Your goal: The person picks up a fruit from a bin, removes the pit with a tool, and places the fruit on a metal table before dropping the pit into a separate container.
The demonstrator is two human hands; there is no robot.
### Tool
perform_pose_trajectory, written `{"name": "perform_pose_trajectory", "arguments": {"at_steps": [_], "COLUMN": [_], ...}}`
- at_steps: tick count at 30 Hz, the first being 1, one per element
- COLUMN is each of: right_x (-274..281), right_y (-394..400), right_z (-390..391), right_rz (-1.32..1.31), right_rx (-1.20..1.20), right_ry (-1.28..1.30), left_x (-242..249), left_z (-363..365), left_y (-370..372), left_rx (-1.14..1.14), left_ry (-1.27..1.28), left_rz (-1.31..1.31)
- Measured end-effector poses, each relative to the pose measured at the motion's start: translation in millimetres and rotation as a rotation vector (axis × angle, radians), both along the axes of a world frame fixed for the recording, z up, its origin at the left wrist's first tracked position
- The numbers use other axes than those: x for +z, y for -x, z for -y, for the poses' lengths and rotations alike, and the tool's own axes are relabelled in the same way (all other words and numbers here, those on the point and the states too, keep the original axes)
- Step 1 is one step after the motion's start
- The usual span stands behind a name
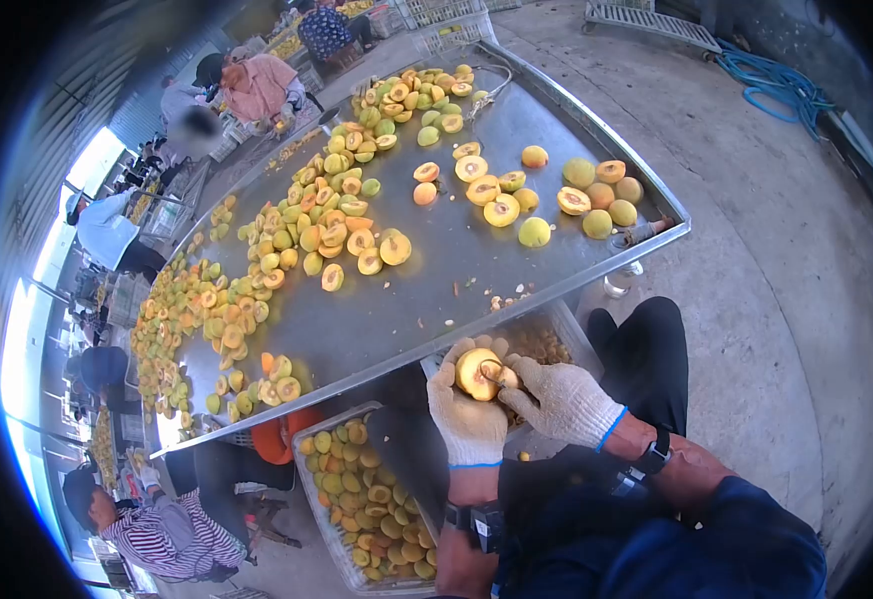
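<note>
My left hand (468, 419), in a white knit glove with a blue cuff, cups a halved peach (475, 373) with its yellow cut face up. My right hand (573, 401), gloved the same way, is closed at the right side of the fruit. Its fingers pinch a small pitting tool (492, 370), whose thin dark curved end touches the cut flesh. Most of the tool is hidden by the fingers. A brownish lump, perhaps the stone, shows at the right fingertips. Beneath both hands is a bin (578, 334) with peach stones (546, 345) in it.
A metal table (426, 290) with a raised rim carries many halved peaches (296, 235) and several more at its right (596, 200). A crate (308, 479) of peach halves stands below. A person in stripes (172, 534) sits at lower left; others work behind. A blue hose (776, 90) lies upper right.
</note>
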State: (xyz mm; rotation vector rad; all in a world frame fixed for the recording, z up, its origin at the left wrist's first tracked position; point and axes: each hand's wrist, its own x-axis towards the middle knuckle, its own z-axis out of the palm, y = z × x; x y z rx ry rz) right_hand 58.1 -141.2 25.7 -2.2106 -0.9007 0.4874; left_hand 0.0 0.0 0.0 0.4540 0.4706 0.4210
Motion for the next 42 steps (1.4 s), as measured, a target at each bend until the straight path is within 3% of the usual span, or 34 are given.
{"name": "perform_pose_trajectory", "arguments": {"at_steps": [3,8,15,17,23,30,35,42], "right_x": [-3.5,-7.1,5.9,5.5,8.1,8.5,12.6,2.9], "right_y": [0.8,7.7,6.8,8.8,11.3,19.9,20.2,25.5], "right_z": [-1.4,3.9,12.5,14.8,19.7,15.3,18.7,18.1], "right_rz": [-0.039,-0.136,-0.21,-0.27,-0.445,-0.382,-0.611,-0.366], "right_rx": [-0.024,-0.064,-0.067,-0.063,-0.063,-0.051,-0.021,0.009], "right_ry": [0.009,-0.031,-0.049,-0.092,-0.184,-0.093,-0.195,-0.153], "left_x": [7.0,0.3,2.4,6.8,6.7,0.6,0.1,-1.4], "left_z": [3.4,21.5,34.6,34.4,30.8,24.2,12.3,-1.7], "left_y": [0.0,-8.1,-13.8,-11.7,-14.6,-12.3,-9.2,-6.6], "left_rx": [-0.001,0.077,0.087,-0.014,-0.017,-0.011,-0.088,-0.199], "left_ry": [-0.017,-0.051,-0.072,-0.21,-0.461,-0.502,-0.535,-0.653], "left_rz": [0.077,-0.096,-0.014,-0.028,-0.003,-0.011,0.071,0.142]}}
